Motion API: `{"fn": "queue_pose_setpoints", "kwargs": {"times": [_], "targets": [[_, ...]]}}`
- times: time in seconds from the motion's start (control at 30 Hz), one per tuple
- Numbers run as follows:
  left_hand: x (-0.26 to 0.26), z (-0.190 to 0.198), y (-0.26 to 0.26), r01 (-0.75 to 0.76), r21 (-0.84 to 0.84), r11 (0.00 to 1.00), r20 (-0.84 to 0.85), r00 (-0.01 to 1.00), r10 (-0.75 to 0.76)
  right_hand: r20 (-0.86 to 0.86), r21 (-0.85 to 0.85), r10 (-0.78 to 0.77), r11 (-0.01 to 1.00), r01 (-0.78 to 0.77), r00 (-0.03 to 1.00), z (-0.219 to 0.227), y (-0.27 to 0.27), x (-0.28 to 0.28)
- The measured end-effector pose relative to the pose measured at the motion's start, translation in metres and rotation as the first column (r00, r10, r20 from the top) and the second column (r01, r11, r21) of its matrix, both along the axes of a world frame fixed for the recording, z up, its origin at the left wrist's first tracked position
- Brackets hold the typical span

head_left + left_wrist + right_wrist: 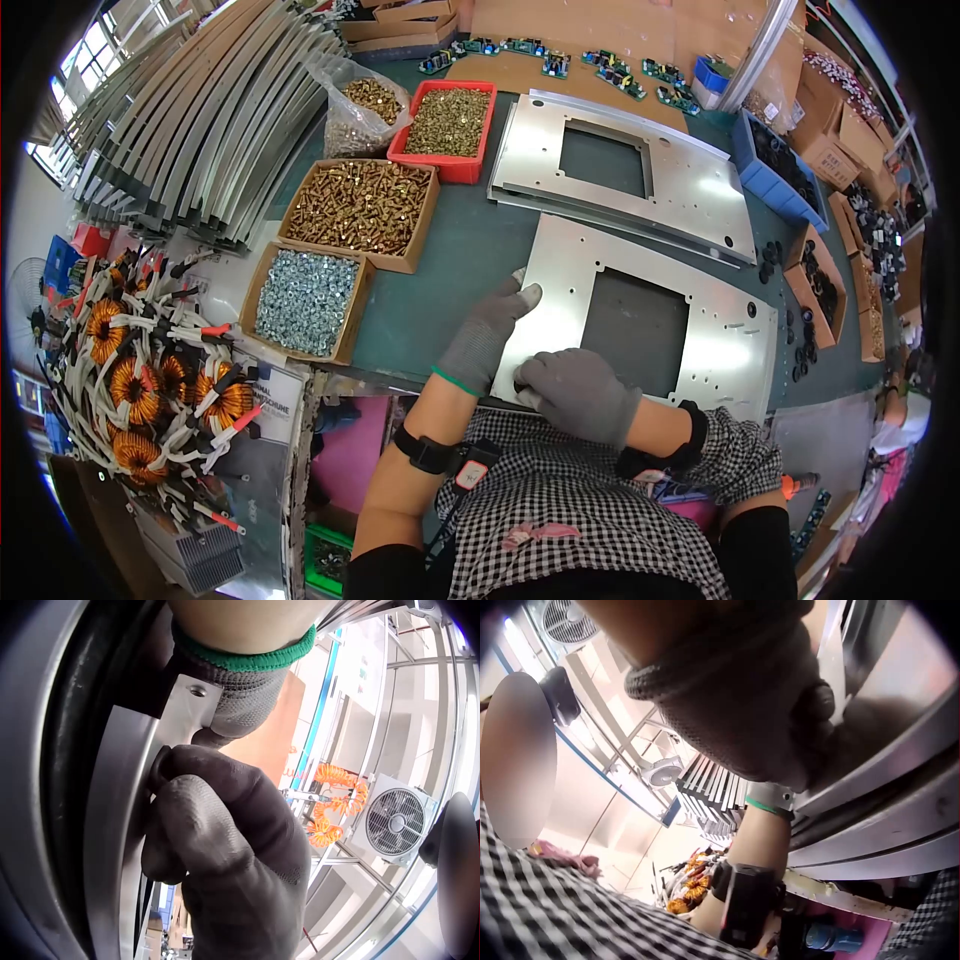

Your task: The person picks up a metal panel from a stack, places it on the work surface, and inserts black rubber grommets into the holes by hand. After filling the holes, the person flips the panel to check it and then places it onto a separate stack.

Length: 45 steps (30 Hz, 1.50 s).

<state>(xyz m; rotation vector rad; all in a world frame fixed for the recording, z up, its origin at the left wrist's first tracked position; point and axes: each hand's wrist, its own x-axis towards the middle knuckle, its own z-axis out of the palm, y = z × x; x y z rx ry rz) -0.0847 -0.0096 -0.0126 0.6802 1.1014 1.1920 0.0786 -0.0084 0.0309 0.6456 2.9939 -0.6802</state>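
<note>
A flat silver metal panel (735,355) with a large rectangular cutout lies at the front of the bench. My left hand (487,332), in a grey glove with a green cuff, grips its left edge, thumb over the top face. At the panel's near left corner, my gloved right hand (585,392) pinches a small black rubber grommet (158,766) against the metal; the fingers hide most of it. Another black grommet (752,310) sits in the panel's far right corner. Behind lies a second similar panel (690,190) with black grommets in its corners.
Boxes of brass screws (355,205) and silver nuts (305,300) stand at left, beside a red bin (490,110) of brass parts. Loose black grommets (803,345) lie to the right, near a blue bin (745,150). Wired copper coils (135,390) are piled at far left.
</note>
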Motion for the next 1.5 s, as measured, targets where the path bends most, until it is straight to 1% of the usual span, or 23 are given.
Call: {"fn": "queue_pose_setpoints", "kwargs": {"times": [0.03,0.13,0.23,0.33,0.43,0.53,0.63,0.73,0.83,0.93,1.03,1.13,1.27,1.37,1.4,1.43,1.47,1.5], "targets": [[0.0,0.0,0.0,0.003,0.006,1.0,0.002,1.0,-0.003,0.043,-0.046,-0.002,0.999,0.004,0.999,0.006,0.0,-0.002],[0.004,0.017,-0.003,-0.004,-0.057,0.998,0.021,1.0,0.005,0.169,-0.07,-0.013,0.997,0.026,0.986,0.017,-0.004,-0.007],[0.002,0.003,0.0,0.001,0.04,0.999,0.003,1.0,-0.001,0.187,-0.205,-0.044,0.975,0.083,0.981,0.021,0.003,-0.004],[0.002,-0.015,0.004,-0.015,0.041,0.999,-0.003,1.0,0.015,0.161,-0.233,-0.053,0.968,0.091,0.985,0.027,0.005,-0.003],[0.003,-0.006,0.003,-0.015,0.028,1.0,-0.016,1.0,0.016,0.095,-0.198,-0.059,0.977,0.077,0.994,0.019,0.003,-0.001],[0.003,-0.006,0.002,0.01,0.022,1.0,0.076,0.997,-0.012,0.263,-0.055,0.004,0.998,0.011,0.965,0.018,-0.002,-0.008],[0.005,-0.003,0.001,0.004,0.064,0.998,0.021,1.0,-0.006,0.278,0.02,0.075,0.996,-0.084,0.958,0.02,-0.001,-0.008],[0.009,0.01,0.0,-0.035,-0.044,0.998,0.038,0.999,0.037,0.309,-0.013,0.104,0.994,-0.105,0.945,0.029,0.005,-0.017],[0.005,-0.003,0.004,-0.003,0.001,1.0,-0.092,0.996,0.003,0.334,-0.25,0.105,0.968,-0.02,0.937,0.031,0.019,-0.016],[0.007,-0.025,0.01,-0.04,-0.009,0.999,-0.094,0.995,0.039,0.488,-0.183,0.061,0.983,0.034,0.871,0.038,0.021,-0.024],[0.006,-0.009,0.004,-0.003,0.029,1.0,0.039,0.999,0.002,0.41,-0.215,-0.067,0.962,0.168,0.909,0.039,0.04,-0.008],[0.012,-0.008,0.006,-0.037,0.041,0.998,-0.049,0.998,0.039,0.351,-0.236,-0.115,0.949,0.207,0.929,0.031,0.041,-0.001],[0.016,-0.001,0.001,-0.083,0.058,0.995,-0.223,0.97,0.094,0.362,-0.058,-0.192,0.972,0.228,0.912,0.019,0.026,-0.005],[0.014,0.0,-0.006,-0.035,0.214,0.976,-0.315,0.944,0.103,0.198,-0.064,-0.147,0.985,0.162,0.969,0.024,0.016,0.007],[0.013,0.013,-0.013,-0.093,0.275,0.957,-0.273,0.947,0.171,0.12,-0.036,-0.125,0.991,0.13,0.985,0.031,0.009,0.011],[0.015,0.037,-0.028,-0.154,0.333,0.93,-0.227,0.944,0.238,0.041,-0.006,-0.095,0.995,0.095,0.995,0.043,-0.001,0.016],[0.015,0.062,-0.043,-0.226,0.38,0.897,-0.174,0.935,0.309,-0.137,0.119,0.007,0.993,0.009,0.99,0.058,-0.01,0.023],[0.007,0.092,-0.054,-0.25,0.41,0.877,-0.105,0.942,0.318,-0.297,0.249,0.142,0.966,-0.066,0.944,0.076,-0.018,0.029]]}}
